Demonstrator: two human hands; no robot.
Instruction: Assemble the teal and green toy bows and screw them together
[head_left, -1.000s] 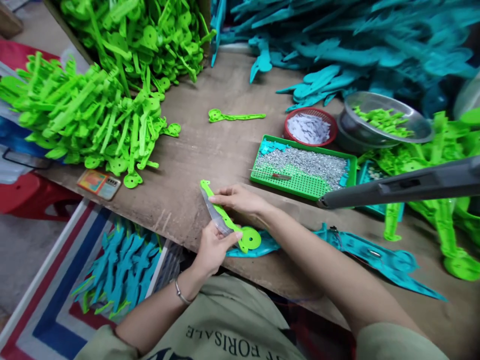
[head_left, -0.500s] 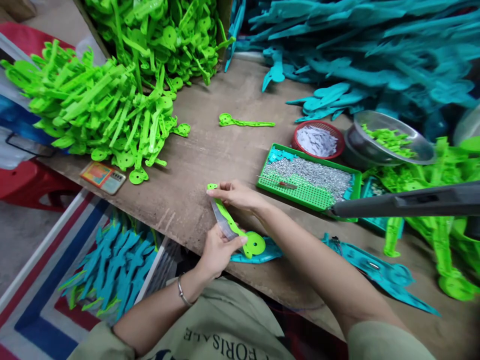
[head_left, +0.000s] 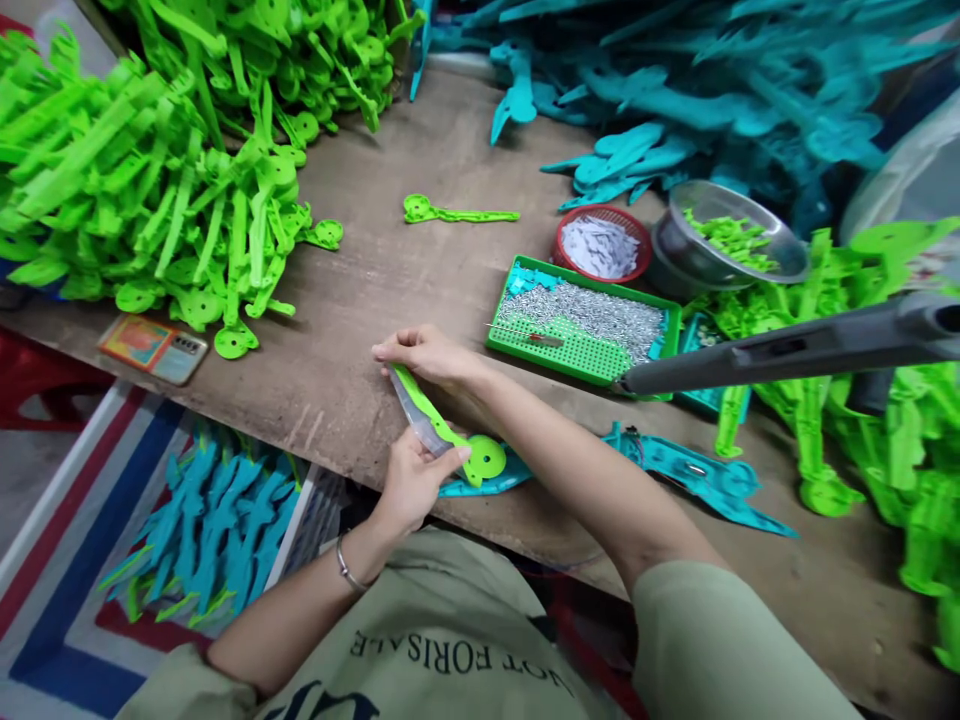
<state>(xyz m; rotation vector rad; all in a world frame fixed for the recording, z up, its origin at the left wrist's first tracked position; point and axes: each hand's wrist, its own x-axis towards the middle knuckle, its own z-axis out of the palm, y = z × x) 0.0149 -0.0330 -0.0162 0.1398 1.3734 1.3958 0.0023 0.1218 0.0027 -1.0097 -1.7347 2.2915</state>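
**A:** What could go wrong here?

**B:** Start on the left. The left hand (head_left: 411,482) works right at the table's near edge (head_left: 330,462), and a bin of teal parts (head_left: 217,530) sits below and left of it. Anything that slips could drop in there. That hand is clenched around the near end of a green plastic piece (head_left: 427,408), with the thumb beside its round disc. A grey blade-shaped strip (head_left: 414,420) lies along the piece's left edge in the same grip. Only finger pressure holds the two together, so I think they could slide out of line.

**A:** And the right hand (head_left: 429,355)?

**B:** It pinches the far tip against the table. Too much push might bow such a thin piece. Just right of that forearm sits a green tray of screws (head_left: 592,360), and a careless elbow could scatter them.

**A:** How does the piece look?

**B:** It is bright lime, long, flat and narrow. It runs diagonally between the hands and widens into a disc with a centre hole. The disc rests on a teal part (head_left: 480,485) that pokes out past the left hand. It looks light, smooth and slightly springy.
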